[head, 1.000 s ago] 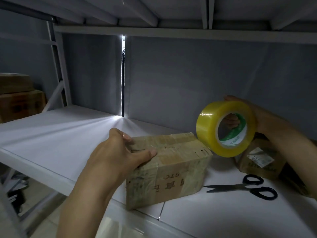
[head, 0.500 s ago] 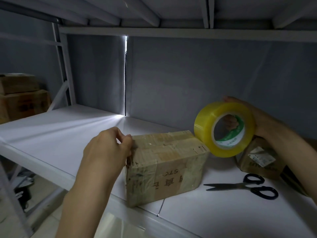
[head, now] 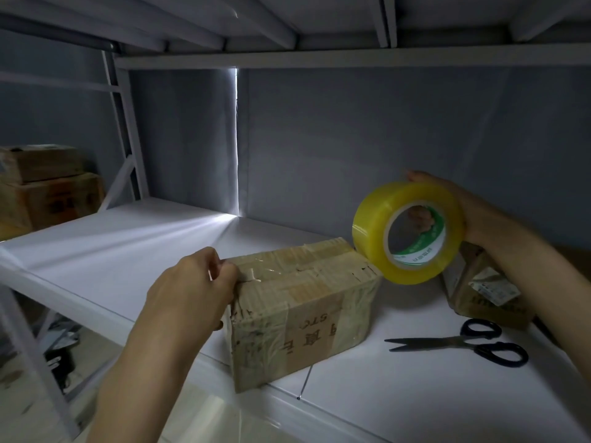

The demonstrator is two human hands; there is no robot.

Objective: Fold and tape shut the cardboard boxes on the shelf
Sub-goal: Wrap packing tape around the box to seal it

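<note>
A closed cardboard box (head: 303, 311) with old tape on it sits near the front edge of the white shelf (head: 144, 251). My left hand (head: 192, 292) is at the box's left end, fingers curled against the upper corner, pressing the tape end there. My right hand (head: 473, 212) grips a yellow tape roll (head: 409, 233), held upright just above the box's right end. A clear strip of tape runs along the box top between roll and left hand.
Black-handled scissors (head: 460, 343) lie on the shelf right of the box. A second small cardboard box (head: 483, 289) stands behind them under my right arm. Two stacked boxes (head: 48, 193) sit on a far-left shelf. The upper shelf beam (head: 319, 57) hangs low overhead.
My left hand slid from the box top, thumb spread, to the left end and curled over the corner. The roll stayed at the right end.
</note>
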